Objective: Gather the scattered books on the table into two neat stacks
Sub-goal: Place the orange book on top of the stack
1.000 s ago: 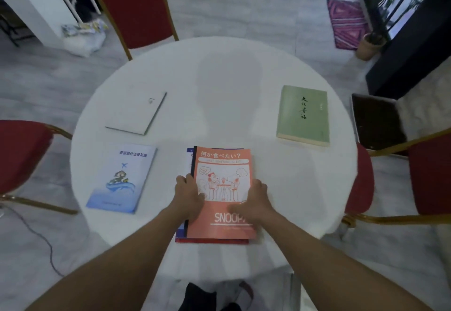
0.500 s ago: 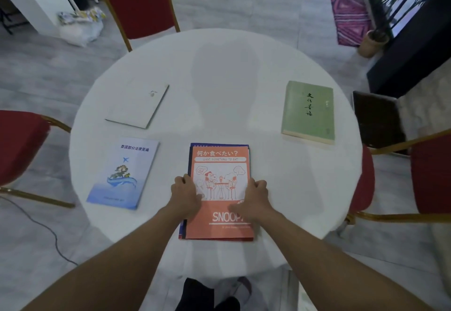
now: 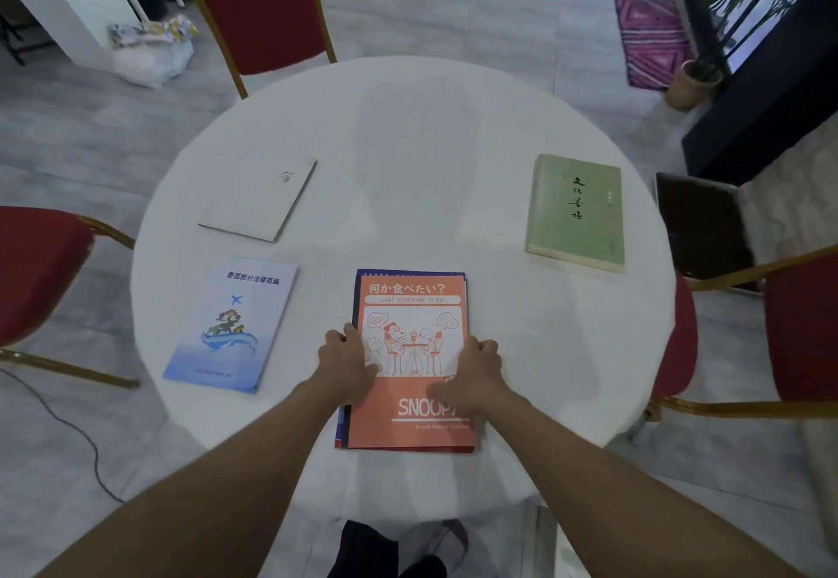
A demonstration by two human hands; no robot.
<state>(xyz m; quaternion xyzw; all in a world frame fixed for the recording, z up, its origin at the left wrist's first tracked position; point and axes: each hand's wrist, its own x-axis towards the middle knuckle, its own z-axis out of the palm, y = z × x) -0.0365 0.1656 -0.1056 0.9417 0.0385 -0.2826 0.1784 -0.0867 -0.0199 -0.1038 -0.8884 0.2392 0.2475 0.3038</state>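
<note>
Since a second ago the orange book [image 3: 410, 351] has been squared over the dark books beneath it, near the round table's [image 3: 408, 124] front edge. Left hand [image 3: 343, 362] and right hand [image 3: 476, 371] press curled against its sides. Green book [image 3: 576, 210] far right, white book [image 3: 258, 199] and blue book [image 3: 231, 323] left.

A round table [image 3: 521, 342] under a white cloth carries four separate items. A white booklet [image 3: 258, 199] lies far left, and a pale blue booklet [image 3: 231, 323] with an airplane drawing sits nearer on the same side. A green book [image 3: 575, 211] rests far right, well apart from the others. A small stack topped by an orange Snoopy notebook [image 3: 410, 360] (darker covers peek out beneath) lies at the near edge.
</note>
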